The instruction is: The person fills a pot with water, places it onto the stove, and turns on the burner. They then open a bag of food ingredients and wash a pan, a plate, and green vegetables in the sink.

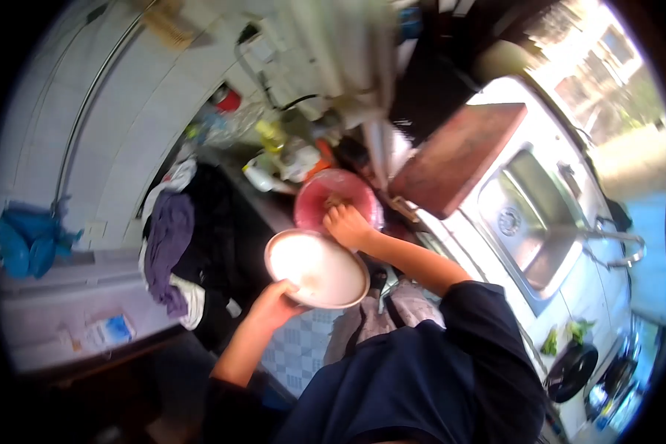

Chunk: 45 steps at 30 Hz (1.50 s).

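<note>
My left hand (277,302) grips the near-left rim of a white bowl (337,270) with a tan edge, thumb inside. The bowl is tilted and its inside is washed out by glare, with a faint tan patch near the thumb. Just beyond it stands a pink-red bucket (307,201). My right hand (348,226) reaches over the bucket's near edge with its fingers curled down into it. Something small and brownish shows at those fingertips, too blurred to name. What the fingers hold, if anything, is hidden.
To the right, a brown cutting board (462,159) leans by a steel sink (529,214) with a faucet (629,251). Bottles and plastic bags (233,126) crowd the counter behind the bucket. Dark and purple clothes (170,237) hang at left. A black pan (572,370) lies lower right.
</note>
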Motion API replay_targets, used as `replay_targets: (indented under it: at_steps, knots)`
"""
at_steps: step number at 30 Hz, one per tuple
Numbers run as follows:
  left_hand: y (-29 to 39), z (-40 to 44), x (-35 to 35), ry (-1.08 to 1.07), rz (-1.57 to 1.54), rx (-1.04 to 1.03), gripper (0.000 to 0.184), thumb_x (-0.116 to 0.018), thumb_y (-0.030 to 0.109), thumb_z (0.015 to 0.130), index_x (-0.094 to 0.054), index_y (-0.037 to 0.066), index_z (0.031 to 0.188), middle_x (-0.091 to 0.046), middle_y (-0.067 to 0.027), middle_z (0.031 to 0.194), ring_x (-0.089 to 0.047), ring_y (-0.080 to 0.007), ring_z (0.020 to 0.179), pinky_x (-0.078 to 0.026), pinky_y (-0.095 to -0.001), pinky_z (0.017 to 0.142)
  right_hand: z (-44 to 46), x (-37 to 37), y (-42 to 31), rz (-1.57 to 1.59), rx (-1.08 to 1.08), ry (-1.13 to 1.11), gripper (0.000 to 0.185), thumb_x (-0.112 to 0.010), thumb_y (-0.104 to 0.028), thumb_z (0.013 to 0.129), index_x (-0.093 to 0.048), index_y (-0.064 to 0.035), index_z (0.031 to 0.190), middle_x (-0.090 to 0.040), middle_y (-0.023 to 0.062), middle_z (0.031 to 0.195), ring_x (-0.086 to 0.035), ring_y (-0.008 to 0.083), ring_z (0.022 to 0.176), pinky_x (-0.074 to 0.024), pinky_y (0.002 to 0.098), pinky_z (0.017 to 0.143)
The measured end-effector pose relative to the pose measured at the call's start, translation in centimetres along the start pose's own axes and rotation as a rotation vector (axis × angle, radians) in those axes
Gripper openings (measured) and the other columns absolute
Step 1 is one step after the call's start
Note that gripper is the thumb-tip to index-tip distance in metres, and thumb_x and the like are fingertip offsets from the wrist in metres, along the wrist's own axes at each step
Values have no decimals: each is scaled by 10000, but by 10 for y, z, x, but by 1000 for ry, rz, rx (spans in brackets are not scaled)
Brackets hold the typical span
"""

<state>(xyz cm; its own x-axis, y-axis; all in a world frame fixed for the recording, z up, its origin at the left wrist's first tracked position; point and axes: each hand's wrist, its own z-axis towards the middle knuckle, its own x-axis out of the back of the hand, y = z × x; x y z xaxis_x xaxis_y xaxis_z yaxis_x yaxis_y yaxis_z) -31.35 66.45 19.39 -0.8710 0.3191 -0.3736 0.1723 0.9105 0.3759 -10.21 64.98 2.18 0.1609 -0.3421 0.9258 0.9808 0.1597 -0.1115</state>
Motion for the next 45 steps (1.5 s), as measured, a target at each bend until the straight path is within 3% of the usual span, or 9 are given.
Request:
replay_targets:
  at_steps: [4, 10, 16, 17, 24, 26, 31, 38, 45]
  knots:
    - [-10, -18, -2, -126, -1, -6, 714, -495, 105, 627, -272, -13, 1295, -370, -193, 1294, -392, -357, 1167, -328, -496, 968, 9, 49, 24, 289, -616, 61, 163, -555, -187, 699, -576, -55, 793, -580, 134, 820, -564, 275, 765, -461, 385, 677]
    - [-42, -14, 7, -252, 21, 64, 765, -507, 111, 584, -268, 5, 1302, -367, -205, 1284, -377, -375, 1173, -329, -515, 959, -51, 105, -27, 906, -816, 181, 206, -492, -213, 820, -582, -27, 823, -586, 190, 745, -562, 351, 708, -444, 409, 656]
    - [-81, 24, -26, -433, 93, 246, 746, -505, 91, 596, -270, -17, 1295, -361, -213, 1287, -363, -381, 1181, -304, -518, 978, -183, 158, -34, 925, -1302, 343, 222, -500, -205, 842, -582, -10, 773, -572, 85, 645, -529, 139, 595, -431, 294, 564]
    - [-87, 28, -39, -463, 113, 265, 743, -505, 88, 596, -270, -25, 1291, -361, -216, 1286, -364, -383, 1179, -304, -518, 978, -215, 151, -28, 929, -1293, 544, 243, -487, -212, 833, -584, -12, 735, -587, 106, 656, -556, 188, 606, -445, 323, 574]
    - [-128, 41, -138, -579, 203, 377, 696, -505, 59, 600, -307, -54, 1258, -407, -206, 1253, -398, -355, 1160, -322, -472, 979, -394, 265, 25, 662, -1766, 1242, 215, -463, -185, 843, -611, -65, 746, -497, -6, 575, -417, 62, 463, -311, 207, 389]
    - [-140, 51, -168, -592, 219, 367, 694, -508, 61, 598, -313, -56, 1254, -408, -208, 1253, -400, -353, 1159, -326, -470, 976, -433, 293, 52, 651, -1668, 1575, 173, -485, -180, 839, -566, -64, 740, -462, -17, 566, -390, 61, 442, -303, 198, 373]
    - [-190, 79, -264, -664, 221, 275, 675, -513, 60, 601, -328, -76, 1236, -444, -215, 1206, -443, -357, 1110, -362, -458, 951, -525, 342, 173, 630, -1453, 1810, 184, -474, -190, 846, -560, -49, 763, -477, 0, 591, -402, 74, 460, -326, 216, 390]
    - [-253, 129, -338, -522, 367, 81, 658, -510, 91, 625, -325, -78, 1234, -436, -203, 1215, -454, -327, 1105, -365, -423, 949, -601, 366, 352, 621, -1475, 1491, 193, -468, -209, 848, -566, -53, 793, -522, 17, 645, -470, 85, 540, -373, 214, 429]
    - [-282, 161, -385, -442, 233, 92, 643, -504, 16, 602, -334, -78, 1215, -456, -213, 1144, -482, -339, 1041, -433, -439, 856, -628, 323, 457, 687, -1512, 835, 224, -525, -198, 775, -612, -6, 698, -575, 51, 623, -528, 139, 547, -429, 269, 519]
